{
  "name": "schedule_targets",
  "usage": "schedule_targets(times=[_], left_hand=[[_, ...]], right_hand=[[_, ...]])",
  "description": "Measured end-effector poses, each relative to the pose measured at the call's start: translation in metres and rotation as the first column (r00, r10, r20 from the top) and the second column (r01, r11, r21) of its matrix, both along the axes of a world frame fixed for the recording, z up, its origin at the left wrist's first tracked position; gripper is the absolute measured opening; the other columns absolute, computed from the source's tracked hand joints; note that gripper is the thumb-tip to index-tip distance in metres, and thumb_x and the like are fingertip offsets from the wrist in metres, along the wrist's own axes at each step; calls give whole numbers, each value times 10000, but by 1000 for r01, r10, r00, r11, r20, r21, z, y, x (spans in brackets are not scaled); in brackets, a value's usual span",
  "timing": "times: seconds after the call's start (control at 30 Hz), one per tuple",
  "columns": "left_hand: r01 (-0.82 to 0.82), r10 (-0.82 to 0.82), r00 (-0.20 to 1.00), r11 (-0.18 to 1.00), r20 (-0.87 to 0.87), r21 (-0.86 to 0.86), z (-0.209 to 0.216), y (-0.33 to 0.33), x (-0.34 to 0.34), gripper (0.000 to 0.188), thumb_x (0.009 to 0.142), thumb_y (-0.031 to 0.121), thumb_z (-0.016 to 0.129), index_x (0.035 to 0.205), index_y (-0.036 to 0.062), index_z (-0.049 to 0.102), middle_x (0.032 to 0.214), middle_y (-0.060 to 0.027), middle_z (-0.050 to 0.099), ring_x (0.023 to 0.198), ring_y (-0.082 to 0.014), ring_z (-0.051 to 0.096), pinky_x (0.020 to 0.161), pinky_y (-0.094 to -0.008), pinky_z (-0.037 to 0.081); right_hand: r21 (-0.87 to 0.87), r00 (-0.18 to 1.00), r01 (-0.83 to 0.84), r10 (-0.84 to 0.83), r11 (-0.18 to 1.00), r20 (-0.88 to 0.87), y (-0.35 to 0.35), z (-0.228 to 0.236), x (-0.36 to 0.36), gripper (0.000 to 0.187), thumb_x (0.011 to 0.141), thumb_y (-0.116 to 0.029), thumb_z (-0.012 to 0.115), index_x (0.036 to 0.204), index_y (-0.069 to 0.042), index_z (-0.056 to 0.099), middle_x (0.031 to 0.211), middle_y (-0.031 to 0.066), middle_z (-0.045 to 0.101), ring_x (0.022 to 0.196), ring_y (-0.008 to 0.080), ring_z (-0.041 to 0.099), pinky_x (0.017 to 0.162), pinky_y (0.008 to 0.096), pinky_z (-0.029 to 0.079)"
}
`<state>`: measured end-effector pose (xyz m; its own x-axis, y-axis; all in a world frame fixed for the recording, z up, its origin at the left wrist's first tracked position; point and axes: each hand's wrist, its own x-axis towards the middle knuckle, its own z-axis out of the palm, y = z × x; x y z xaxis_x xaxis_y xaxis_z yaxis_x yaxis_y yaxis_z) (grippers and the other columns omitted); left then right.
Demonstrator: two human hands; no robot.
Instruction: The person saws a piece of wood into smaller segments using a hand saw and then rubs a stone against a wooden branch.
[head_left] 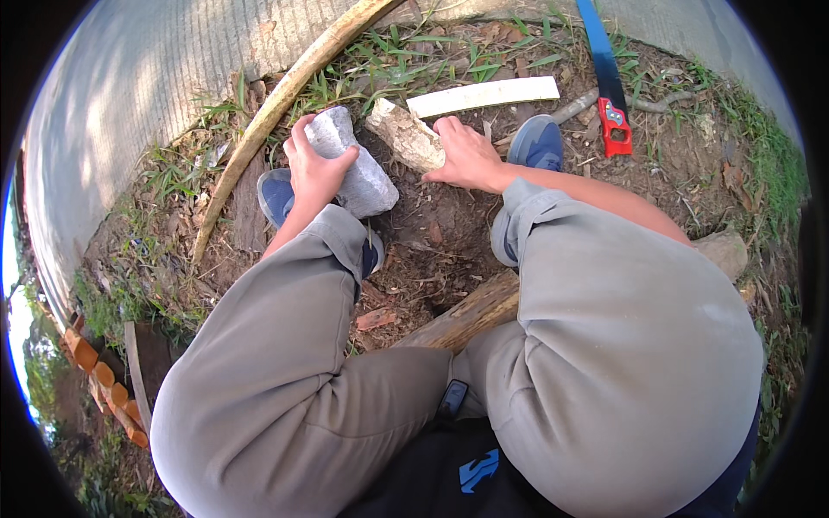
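My left hand [316,166] is closed on a grey stone [358,177], thumb across its top and fingers over its far left side. The stone stands between my shoes, beside the left one. To its right, my right hand [468,157] grips the near end of a rough tan chunk [404,134]; I cannot tell if it is wood or stone. A gap of bare soil lies between the stone and the chunk. Just beyond the chunk is a flat, pale, slightly curved strip [484,95]. The undersides of the stone and chunk are hidden.
A handsaw [615,112] with red handle and blue-black blade lies at far right, near a thin branch [656,104]. A long curved pole [259,129] runs along the left. Under my legs is a log [466,315]. Concrete paving [173,86] borders the soil; cut logs [104,375] lie far left.
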<state>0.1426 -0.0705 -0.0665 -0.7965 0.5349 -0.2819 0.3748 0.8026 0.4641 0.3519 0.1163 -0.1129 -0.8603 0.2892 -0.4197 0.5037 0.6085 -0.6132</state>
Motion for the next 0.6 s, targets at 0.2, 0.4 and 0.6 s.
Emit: schedule_targets(times=[0.2, 0.4, 0.6], left_hand=[[11, -10, 1000, 1000, 21, -14, 1, 6, 5, 964, 679, 375, 870, 1485, 212, 368, 1370, -219, 435, 1256, -415, 535, 1033, -518, 479], [14, -9, 998, 998, 69, -65, -7, 13, 6, 971, 687, 384, 868, 1493, 228, 351, 1381, -234, 428, 1275, -412, 524, 1036, -516, 478], [38, -37, 999, 998, 18, -56, -9, 11, 5, 959, 686, 377, 863, 1488, 228, 358, 1381, -238, 433, 1267, -416, 535, 1029, -520, 486]], right_hand=[[-198, 999, 44, -43, 979, 9, -18, -1, -26, 890, 748, -454, 892, 1334, -16, 386, 1304, 267, 541, 1202, 423, 590, 992, 480, 491], [-171, 987, 88, -62, 981, 147, -19, -22, -26, 763, 840, -536, 789, 1337, -3, 562, 1282, 227, 608, 1185, 389, 615, 1020, 464, 481], [-314, 966, 173, -99, 933, 240, -15, -8, -29, 641, 814, -462, 840, 1183, 27, 651, 1239, 249, 622, 1186, 434, 613, 989, 480, 496]])
